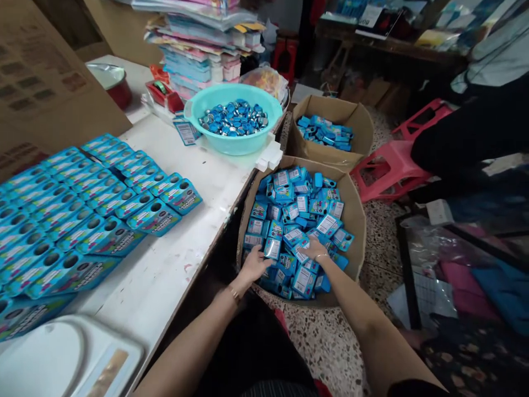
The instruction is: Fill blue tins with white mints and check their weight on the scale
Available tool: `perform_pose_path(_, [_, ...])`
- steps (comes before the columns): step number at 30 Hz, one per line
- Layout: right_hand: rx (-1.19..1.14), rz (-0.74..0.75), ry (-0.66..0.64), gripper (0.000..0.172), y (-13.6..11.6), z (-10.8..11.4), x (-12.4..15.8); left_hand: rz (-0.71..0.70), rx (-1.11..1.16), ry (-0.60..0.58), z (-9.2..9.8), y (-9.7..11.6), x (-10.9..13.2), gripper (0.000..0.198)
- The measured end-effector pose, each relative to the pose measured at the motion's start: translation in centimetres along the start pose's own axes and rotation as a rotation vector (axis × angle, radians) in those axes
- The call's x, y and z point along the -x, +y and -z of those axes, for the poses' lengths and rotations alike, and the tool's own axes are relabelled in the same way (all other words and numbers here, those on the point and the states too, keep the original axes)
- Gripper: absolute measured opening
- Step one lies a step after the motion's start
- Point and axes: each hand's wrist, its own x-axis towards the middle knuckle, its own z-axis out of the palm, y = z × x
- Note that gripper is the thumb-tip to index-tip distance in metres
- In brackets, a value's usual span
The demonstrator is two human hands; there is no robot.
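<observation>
Both my arms reach down into a round cardboard box on the floor, heaped with small blue packets. My left hand lies on the near left of the heap, its fingers curled around packets near the box wall. My right hand rests on top of the heap's middle with fingers bent down over a packet. I cannot see what lies under either palm.
A white table at left carries rows of blue boxes with round holes, a teal bowl of shiny blue caps, and a scale. A second cardboard box of packets, pink stools and a seated person are beyond.
</observation>
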Motion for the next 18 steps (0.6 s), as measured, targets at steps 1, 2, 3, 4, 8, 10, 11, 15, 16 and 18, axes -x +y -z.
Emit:
perform_pose_path(1, [-0.057, -0.016, 0.009, 0.073, 0.5, 0.2, 0.3, -0.007, -0.070, -0.062, -0.8, 0.1, -0.8, 0.067])
perform_pose_path(2, [-0.118, -0.032, 0.023, 0.071, 1.0, 0.4, 0.6, -0.018, -0.157, -0.137, -1.6, 0.2, -1.4, 0.067])
perform_pose_path(3, [-0.186, -0.046, 0.039, 0.068, 1.4, 0.7, 1.1, -0.032, -0.249, -0.219, -2.4, 0.2, -1.9, 0.066])
perform_pose_path(4, [-0.261, -0.056, 0.052, 0.065, 1.8, 1.0, 1.6, -0.046, -0.340, -0.303, -3.1, 0.2, -2.2, 0.062])
perform_pose_path(8, [-0.567, -0.036, 0.041, 0.053, 2.3, 1.7, 4.8, -0.139, -0.631, -0.528, -4.6, 0.4, -2.2, 0.045])
perform_pose_path(10, [-0.797, 0.022, -0.033, 0.050, 1.6, 1.7, 6.8, -0.207, -0.720, -0.560, -4.7, 0.7, -1.9, 0.039])
perform_pose_path(11, [-0.941, 0.057, -0.092, 0.047, 1.0, 1.8, 7.8, -0.240, -0.753, -0.563, -4.7, 0.9, -1.8, 0.036])
perform_pose_path(15, [-1.366, 0.137, -0.335, 0.034, -2.6, 2.3, 11.1, -0.355, -0.806, -0.521, -3.5, 2.4, -0.7, 0.032])
perform_pose_path(16, [-1.393, 0.143, -0.366, 0.034, -3.5, 2.6, 11.7, -0.379, -0.801, -0.495, -2.9, 2.9, -0.3, 0.034])
perform_pose_path(18, [-1.404, 0.163, -0.407, 0.036, -5.3, 3.4, 12.7, -0.422, -0.774, -0.410, -1.0, 4.0, 1.1, 0.043])
